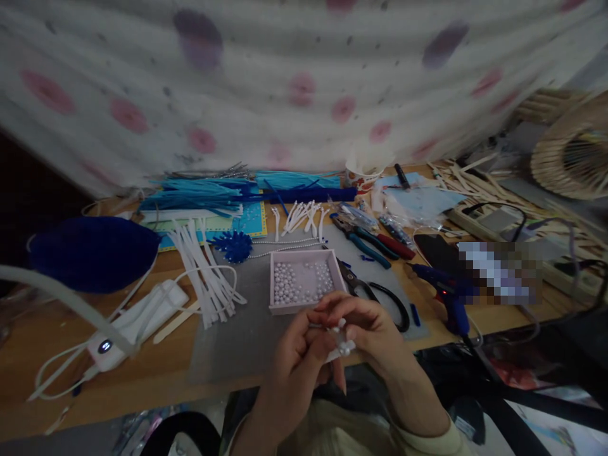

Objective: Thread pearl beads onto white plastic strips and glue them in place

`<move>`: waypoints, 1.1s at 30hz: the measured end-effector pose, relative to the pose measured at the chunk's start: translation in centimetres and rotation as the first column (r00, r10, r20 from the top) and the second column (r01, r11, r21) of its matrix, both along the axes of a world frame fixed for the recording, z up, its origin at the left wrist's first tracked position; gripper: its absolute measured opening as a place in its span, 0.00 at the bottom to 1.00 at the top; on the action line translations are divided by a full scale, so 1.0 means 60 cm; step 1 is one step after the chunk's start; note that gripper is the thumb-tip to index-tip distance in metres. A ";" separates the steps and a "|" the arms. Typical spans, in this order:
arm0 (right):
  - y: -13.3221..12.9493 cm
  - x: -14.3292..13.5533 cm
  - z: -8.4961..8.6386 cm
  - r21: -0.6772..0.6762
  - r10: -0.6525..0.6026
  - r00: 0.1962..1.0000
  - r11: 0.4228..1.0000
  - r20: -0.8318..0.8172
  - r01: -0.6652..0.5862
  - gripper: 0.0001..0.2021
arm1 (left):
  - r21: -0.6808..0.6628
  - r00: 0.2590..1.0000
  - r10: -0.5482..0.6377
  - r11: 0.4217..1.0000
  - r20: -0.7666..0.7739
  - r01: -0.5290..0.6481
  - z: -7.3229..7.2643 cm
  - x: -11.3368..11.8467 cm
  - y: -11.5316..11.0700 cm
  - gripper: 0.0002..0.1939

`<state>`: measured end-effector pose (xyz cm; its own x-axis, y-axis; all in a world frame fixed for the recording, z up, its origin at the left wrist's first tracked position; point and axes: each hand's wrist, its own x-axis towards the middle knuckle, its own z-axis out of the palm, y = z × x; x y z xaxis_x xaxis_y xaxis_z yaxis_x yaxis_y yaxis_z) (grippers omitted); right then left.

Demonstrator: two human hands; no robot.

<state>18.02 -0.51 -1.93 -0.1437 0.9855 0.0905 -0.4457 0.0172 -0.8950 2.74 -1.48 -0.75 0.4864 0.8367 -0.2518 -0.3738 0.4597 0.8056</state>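
My left hand (297, 358) and my right hand (373, 332) meet near the table's front edge, just in front of a pink box of white pearl beads (304, 282). Together their fingertips pinch a small white piece with pearl beads on it (342, 339). The fingers hide how each hand grips it. Black scissors (380, 297) lie right of the box. A blue pompom-like ball (234, 246) lies behind it to the left.
White strips (209, 275), blue strips (228, 190), pliers (365, 244), a blue glue gun (449, 297), a white power bank with cables (137, 323), a dark blue pad (92, 253) and a paper cup (363, 177) crowd the wooden table (156, 373). A spotted cloth (285, 76) hangs behind.
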 end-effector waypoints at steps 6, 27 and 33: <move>0.009 -0.006 -0.001 0.107 -0.209 0.970 0.975 0.123 0.196 0.02 | -0.032 1.000 0.006 0.999 0.021 -0.005 -0.015 -0.008 0.012 0.23; 0.021 0.019 0.004 0.104 -0.448 0.803 0.889 0.393 0.445 0.02 | -0.062 0.984 0.137 0.988 -0.114 -0.144 -0.015 -0.047 0.035 0.22; 0.043 0.049 0.055 0.319 -0.479 0.616 0.878 0.625 0.358 0.12 | -0.042 0.910 0.324 0.938 -0.259 -0.345 -0.015 -0.089 0.045 0.22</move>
